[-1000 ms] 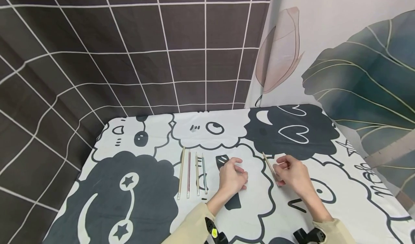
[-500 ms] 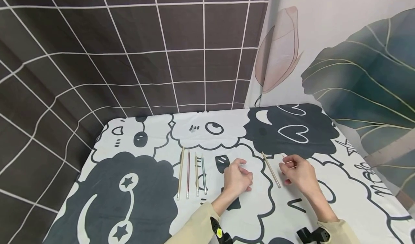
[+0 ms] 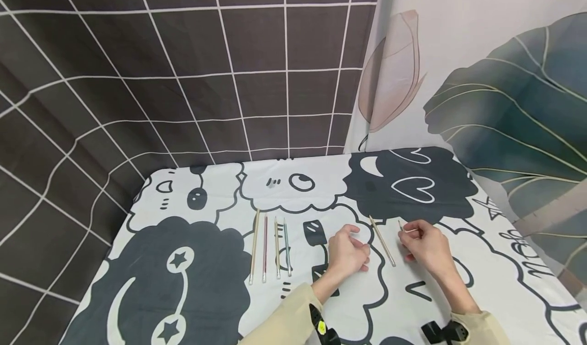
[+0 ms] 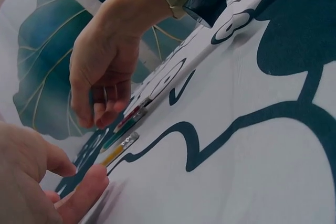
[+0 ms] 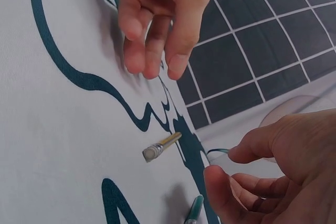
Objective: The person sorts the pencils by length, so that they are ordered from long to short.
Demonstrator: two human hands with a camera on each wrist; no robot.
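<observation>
My left hand (image 3: 347, 251), fingers loosely bent and apart, hovers over the cloth left of a yellow pencil (image 3: 383, 243). My right hand (image 3: 427, 245) is just right of that pencil, thumb and index finger spread with nothing between them in the right wrist view. Close under it lie a green pencil (image 4: 118, 135) and a red pencil (image 4: 137, 109), mostly hidden by the hand from above. Further left, several pencils lie side by side: a yellow one (image 3: 254, 248), a red one (image 3: 265, 248), another yellowish one (image 3: 277, 250) and a teal one (image 3: 287, 248).
A black-and-white cartoon-print cloth (image 3: 183, 294) covers the table. A dark grid-patterned curtain (image 3: 192, 70) hangs behind and to the left, and a white leaf-print curtain (image 3: 440, 54) on the right. Each wrist wears a black camera.
My left hand has moved right, away from the pencil row towards the single yellow pencil. My right hand has drawn slightly right, off that pencil, which stays in place.
</observation>
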